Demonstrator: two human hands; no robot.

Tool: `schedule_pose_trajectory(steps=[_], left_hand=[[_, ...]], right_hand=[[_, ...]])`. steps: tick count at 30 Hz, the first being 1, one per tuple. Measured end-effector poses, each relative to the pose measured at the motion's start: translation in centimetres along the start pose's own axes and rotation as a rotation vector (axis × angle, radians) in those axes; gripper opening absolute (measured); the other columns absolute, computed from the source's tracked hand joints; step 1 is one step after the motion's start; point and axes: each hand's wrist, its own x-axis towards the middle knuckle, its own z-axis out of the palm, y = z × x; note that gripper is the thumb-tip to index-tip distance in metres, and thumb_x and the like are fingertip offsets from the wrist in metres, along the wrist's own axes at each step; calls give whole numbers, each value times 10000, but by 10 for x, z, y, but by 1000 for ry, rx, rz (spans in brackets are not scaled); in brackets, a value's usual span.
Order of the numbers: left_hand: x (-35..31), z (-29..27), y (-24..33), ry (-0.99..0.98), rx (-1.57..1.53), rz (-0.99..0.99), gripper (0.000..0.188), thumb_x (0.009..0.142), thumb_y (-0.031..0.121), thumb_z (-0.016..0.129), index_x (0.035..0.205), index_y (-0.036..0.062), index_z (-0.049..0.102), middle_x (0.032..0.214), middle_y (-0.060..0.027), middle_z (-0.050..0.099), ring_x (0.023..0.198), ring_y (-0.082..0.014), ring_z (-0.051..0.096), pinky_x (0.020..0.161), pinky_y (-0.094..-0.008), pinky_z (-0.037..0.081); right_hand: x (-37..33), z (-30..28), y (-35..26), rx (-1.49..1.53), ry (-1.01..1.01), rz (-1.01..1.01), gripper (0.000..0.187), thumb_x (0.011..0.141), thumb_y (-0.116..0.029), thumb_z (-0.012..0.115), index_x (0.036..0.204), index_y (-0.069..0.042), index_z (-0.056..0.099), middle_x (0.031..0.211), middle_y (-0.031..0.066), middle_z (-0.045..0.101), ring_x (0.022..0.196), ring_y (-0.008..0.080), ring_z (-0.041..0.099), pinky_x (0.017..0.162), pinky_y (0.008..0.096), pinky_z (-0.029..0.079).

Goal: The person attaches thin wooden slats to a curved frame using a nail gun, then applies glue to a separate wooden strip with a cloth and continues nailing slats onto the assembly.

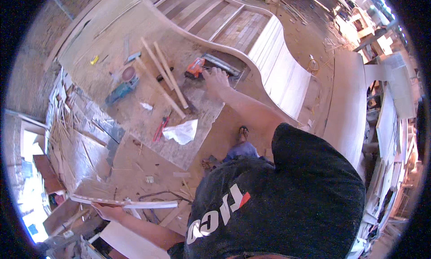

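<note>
My right hand (217, 78) reaches out over the worktable, its fingers closed around part of an orange and black nail gun (196, 67) with a long grey magazine. The gun lies on the board beside a large curved slatted wooden panel (265, 48). At the lower left, my left hand (107, 211) grips a long, narrow pale wooden strip (150, 204) from below, holding it off the table. Near the right hand lie thin wooden sticks (164, 75), a blue-green angle grinder (123, 89) with a round disc, and a crumpled white sheet (181, 132).
Red-handled pliers or similar (161, 128) lie near the table's front edge. A try square (130, 55) and a small yellow item (94, 60) sit farther back. Wood scraps (72, 124) pile up on the left. A long wooden board (345, 106) stands on the right.
</note>
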Motion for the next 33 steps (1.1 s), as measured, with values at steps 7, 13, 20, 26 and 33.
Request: schedule_pose_trajectory(steps=[7,13,20,26,33], left_hand=[[-17,72,176,-186,-338,-87,450,1023,212,583,1387,-50,548,1263,-132,653,1059,-237,643,905,-373,543],[-38,161,339,-460,-633,-252,441,1062,218,543,1421,-39,550,1284,-115,643,1115,-197,613,932,-334,515],[-112,285,631,-920,-597,-59,433,1067,232,541,1400,-42,583,1319,-137,655,1207,-237,600,1022,-358,468],[-158,410,747,-1145,-571,333,439,1041,261,546,1323,-66,626,1207,-221,715,1136,-282,671,982,-377,499],[-200,563,836,-1137,-612,562,409,1018,256,539,1300,-16,655,1182,-269,707,1124,-378,688,951,-428,519]], right_hand=[[14,-10,61,255,-241,-77,514,855,-218,657,1336,-125,499,999,193,711,961,378,704,847,524,485],[-47,-86,168,788,-446,-230,610,835,-239,722,1386,-131,484,931,207,699,887,436,685,811,536,499],[-174,-185,361,746,-511,40,615,809,-248,760,1391,-162,580,1016,217,703,932,399,703,821,481,531],[-257,-239,438,641,-205,506,567,782,-77,753,1337,-114,645,926,193,740,871,333,737,825,404,556],[-293,-253,472,636,30,1054,567,770,9,706,1329,-59,650,751,82,672,656,123,591,637,306,496]])
